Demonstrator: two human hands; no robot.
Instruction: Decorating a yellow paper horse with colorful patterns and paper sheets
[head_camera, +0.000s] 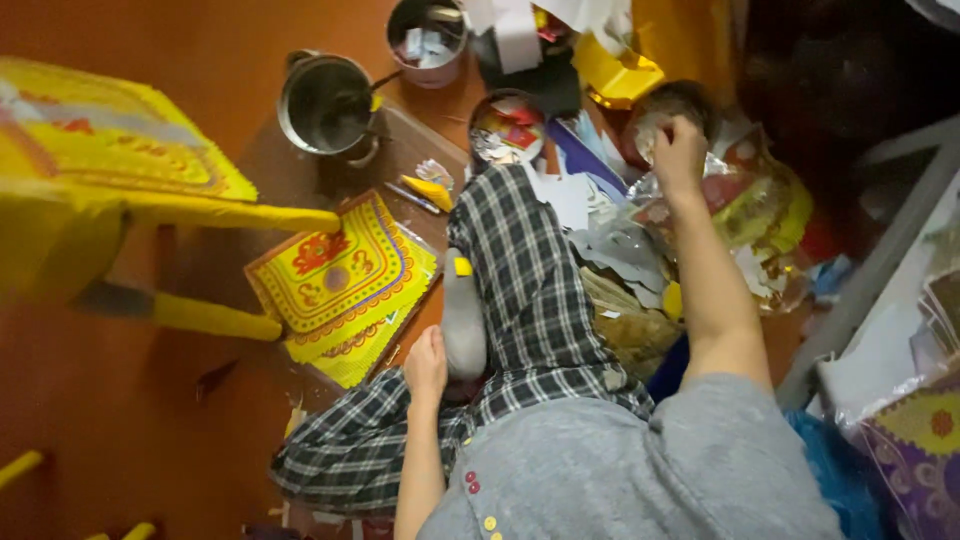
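Note:
My right hand (680, 150) reaches far forward into a heap of paper and plastic scraps (640, 250). Its fingers are closed around a crumpled clear wrapper (648, 132) in front of a dark round bowl (690, 98). My left hand (426, 366) rests low on my plaid trouser leg (520, 290), right beside a grey socked foot (463, 325). Its fingers curl downward and are hidden from view. A stack of yellow sheets with red ornament (340, 280) lies on the floor just left of my legs.
A steel pot (325, 103), a small metal bucket of scraps (428, 40) and a bowl of coloured bits (507, 128) stand ahead on the orange floor (120, 420). A yellow stool (110, 160) is at left. A grey rail (880, 260) and more printed sheets (915, 440) are at right.

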